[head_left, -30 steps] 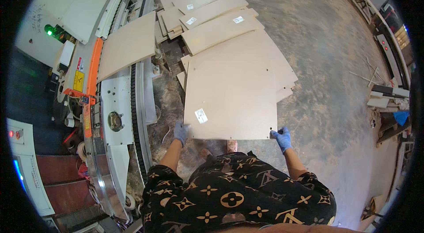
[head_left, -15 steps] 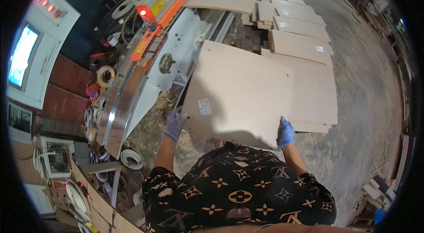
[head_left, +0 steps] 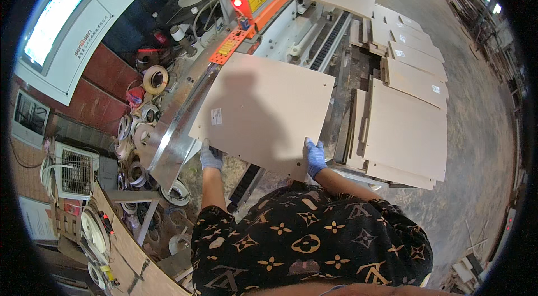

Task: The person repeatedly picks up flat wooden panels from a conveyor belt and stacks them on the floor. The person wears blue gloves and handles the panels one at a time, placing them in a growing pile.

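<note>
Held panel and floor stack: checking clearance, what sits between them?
In the head view, upright narrow board strips on the dark machine frame separate held panel from floor stack.

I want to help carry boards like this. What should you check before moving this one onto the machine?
1. Left hand grips the board at its near edge: ok.
2. Right hand grips the same edge: ok.
3. Both hands gloved: ok.
4. Board held fairly flat, not sagging: ok.
5. Machine bed under the board free of loose bits: cannot tell, the board hides it.
6. Floor at the feet free of clutter: not ok, tape rolls and scraps lie close on the left.
</note>
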Motion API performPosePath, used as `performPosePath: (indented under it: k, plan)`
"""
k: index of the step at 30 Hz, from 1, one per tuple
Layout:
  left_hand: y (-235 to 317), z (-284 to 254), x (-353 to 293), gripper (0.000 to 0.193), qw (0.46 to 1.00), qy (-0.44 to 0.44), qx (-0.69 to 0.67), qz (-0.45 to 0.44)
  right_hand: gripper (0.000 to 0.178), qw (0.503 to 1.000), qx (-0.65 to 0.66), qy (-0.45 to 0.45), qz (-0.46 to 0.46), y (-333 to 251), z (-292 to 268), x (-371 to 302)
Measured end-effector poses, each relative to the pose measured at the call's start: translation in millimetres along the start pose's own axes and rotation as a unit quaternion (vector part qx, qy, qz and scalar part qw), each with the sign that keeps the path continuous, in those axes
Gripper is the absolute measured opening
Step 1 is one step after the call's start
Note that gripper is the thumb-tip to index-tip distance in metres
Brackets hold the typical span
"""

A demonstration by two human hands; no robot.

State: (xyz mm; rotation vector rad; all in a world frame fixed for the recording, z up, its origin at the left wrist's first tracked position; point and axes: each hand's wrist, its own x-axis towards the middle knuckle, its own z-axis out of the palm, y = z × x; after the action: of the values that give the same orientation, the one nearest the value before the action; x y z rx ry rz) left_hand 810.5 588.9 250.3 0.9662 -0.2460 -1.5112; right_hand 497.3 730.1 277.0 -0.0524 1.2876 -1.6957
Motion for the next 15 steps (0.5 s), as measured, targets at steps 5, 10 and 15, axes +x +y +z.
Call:
performPosePath:
  k: [5,10,15]
  plan:
    - [7.5,-1.7,39.2,0.040,0.999,-0.033,0.004,-0.006,0.031,0.998,-0.006,0.013,0.054,8.3,49.6,-0.8]
    - [-16.3,25.4,34.2,0.051,0.997,-0.057,0.044,0.009,0.039,0.992,-0.117,0.050,0.020,19.5,91.6,1.7]
    - [-22.2,52.4,19.9,0.057,0.998,-0.032,0.060,-0.016,0.032,0.996,-0.031,0.080,0.026,38.8,95.0,18.2]
